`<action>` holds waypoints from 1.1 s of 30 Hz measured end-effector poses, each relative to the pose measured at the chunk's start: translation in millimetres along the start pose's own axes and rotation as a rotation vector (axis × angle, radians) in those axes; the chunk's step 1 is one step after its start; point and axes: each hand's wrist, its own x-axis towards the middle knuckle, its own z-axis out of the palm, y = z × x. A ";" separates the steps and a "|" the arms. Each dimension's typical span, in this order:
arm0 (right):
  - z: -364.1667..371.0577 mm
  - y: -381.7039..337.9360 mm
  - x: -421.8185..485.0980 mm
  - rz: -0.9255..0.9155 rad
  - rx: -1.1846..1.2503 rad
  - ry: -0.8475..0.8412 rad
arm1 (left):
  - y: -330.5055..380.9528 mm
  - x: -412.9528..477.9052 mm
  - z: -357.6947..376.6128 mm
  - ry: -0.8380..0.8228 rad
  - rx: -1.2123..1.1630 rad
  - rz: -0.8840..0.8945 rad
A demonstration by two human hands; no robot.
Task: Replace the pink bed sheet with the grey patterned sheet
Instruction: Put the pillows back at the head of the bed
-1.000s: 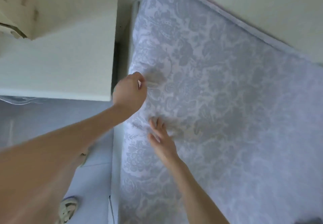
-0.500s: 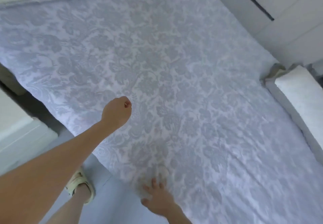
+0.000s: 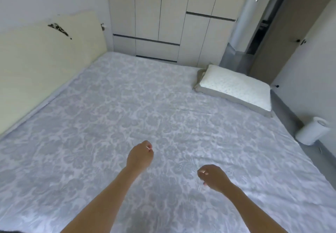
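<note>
The grey patterned sheet (image 3: 145,109) lies spread flat over the whole bed, with faint creases near the middle. My left hand (image 3: 140,156) hovers over the near middle of it, fingers curled into a fist with nothing in them. To its right, my right hand (image 3: 212,177) hangs above the sheet with loosely curled fingers, also holding nothing. No pink sheet is in view.
A white pillow (image 3: 234,90) with a grey edge lies at the bed's far right corner. Cream wardrobe doors (image 3: 163,23) stand behind the bed. A pale yellow wall panel (image 3: 45,59) runs along the left side. A white bin (image 3: 311,130) stands on the floor at the right.
The view has swung up from the bed's edge to the whole bed. My right hand has lifted off the sheet and its fingers have curled. My left hand stays curled.
</note>
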 end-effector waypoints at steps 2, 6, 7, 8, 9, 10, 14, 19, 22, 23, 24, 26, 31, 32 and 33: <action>-26.2 0.7 -0.6 0.033 0.053 0.059 | 19.2 11.7 -13.9 -0.003 0.022 0.042; -64.2 -0.6 3.1 0.096 0.151 0.159 | 50.5 46.8 -36.2 -0.019 0.082 0.117; -76.4 3.7 5.3 0.118 0.178 0.192 | 63.9 61.8 -35.3 -0.033 0.104 0.144; -82.4 3.1 4.9 0.124 0.192 0.206 | 68.1 68.1 -35.6 -0.038 0.114 0.150; -88.4 3.2 4.7 0.139 0.208 0.225 | 74.4 72.4 -36.2 -0.043 0.119 0.157; -97.7 11.1 2.1 0.168 0.248 0.258 | 91.8 81.3 -30.5 -0.072 0.134 0.184; -128.1 33.2 -14.7 0.196 0.315 0.328 | 144.8 92.5 -4.3 -0.139 0.155 0.272; -180.7 92.6 -62.4 0.190 0.352 0.467 | 229.3 80.6 62.5 -0.231 0.075 0.364; -212.3 155.4 -103.8 0.206 0.331 0.520 | 291.9 58.9 121.7 -0.288 0.035 0.398; -218.7 169.7 -111.7 0.205 0.333 0.538 | 305.6 51.8 131.6 -0.297 0.015 0.393; -228.4 193.1 -127.9 0.221 0.348 0.557 | 326.6 39.9 152.6 -0.330 -0.003 0.395; -243.0 241.0 -154.7 0.242 0.358 0.576 | 364.2 15.7 191.8 -0.381 -0.070 0.348; -286.8 372.6 -218.1 0.307 0.345 0.586 | 463.4 -50.9 300.3 -0.495 -0.165 0.313; -292.3 390.7 -219.3 0.317 0.357 0.604 | 477.2 -58.6 309.7 -0.505 -0.195 0.288; -303.3 415.2 -226.0 0.345 0.389 0.618 | 498.1 -68.7 329.1 -0.523 -0.206 0.281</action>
